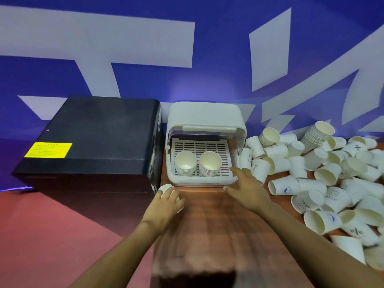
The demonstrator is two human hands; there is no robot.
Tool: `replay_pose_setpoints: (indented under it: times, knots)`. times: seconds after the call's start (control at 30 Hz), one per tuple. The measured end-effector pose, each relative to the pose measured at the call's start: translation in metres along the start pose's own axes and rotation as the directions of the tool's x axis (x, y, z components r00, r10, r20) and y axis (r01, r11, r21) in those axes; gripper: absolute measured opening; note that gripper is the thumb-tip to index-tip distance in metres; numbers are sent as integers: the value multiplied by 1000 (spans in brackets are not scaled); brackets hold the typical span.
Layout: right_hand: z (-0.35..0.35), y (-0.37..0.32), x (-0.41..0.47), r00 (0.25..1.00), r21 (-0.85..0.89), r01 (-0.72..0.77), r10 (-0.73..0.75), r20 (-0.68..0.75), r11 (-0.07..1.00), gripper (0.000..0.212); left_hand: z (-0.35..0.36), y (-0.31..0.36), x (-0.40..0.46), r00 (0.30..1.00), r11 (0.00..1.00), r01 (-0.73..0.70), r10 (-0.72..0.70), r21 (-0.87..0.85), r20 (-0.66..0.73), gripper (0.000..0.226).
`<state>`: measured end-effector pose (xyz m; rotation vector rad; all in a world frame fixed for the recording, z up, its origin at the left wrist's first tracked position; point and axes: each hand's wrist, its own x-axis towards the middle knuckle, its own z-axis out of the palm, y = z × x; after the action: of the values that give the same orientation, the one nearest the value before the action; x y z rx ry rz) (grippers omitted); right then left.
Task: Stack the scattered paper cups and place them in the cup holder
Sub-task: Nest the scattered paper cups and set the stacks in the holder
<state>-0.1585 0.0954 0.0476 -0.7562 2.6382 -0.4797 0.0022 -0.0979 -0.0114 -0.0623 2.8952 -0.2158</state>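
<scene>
Two stacks (196,166) stand in the cup holder (204,142) at frame centre, and many loose cups (324,183) still litter the counter (207,225) at right. My left hand (166,206) grips a cup (167,189); my right hand (247,189) reaches forward, fingers spread, holding nothing.

We cannot tell how many cups the left hand (166,202) grips: its fingers cover most of the white cup stack (167,189), and motion blurs both. The right hand (247,189) is smeared too, so its fingertips stay unclear. The pile of scattered cups (324,183) runs off the right edge. The yellow label (48,150) on the black box (93,138) is too small for us to read.
</scene>
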Motion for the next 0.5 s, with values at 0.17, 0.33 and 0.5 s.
replay_pose_setpoints:
  times: [0.17, 0.33, 0.5]
  knots:
    - [-3, 13, -23, 998, 26, -55, 55, -19, 998, 64, 11, 10, 7, 981, 984, -127, 107, 123, 159, 58]
    - [-5, 18, -36, 996, 15, -86, 86, -34, 996, 60, 22, 10, 11, 973, 976, -117, 76, 183, 218, 65]
    - [-6, 20, -39, 995, -1, -90, 90, -42, 996, 62, 21, 4, 14, 978, 978, -82, 42, 192, 204, 60]
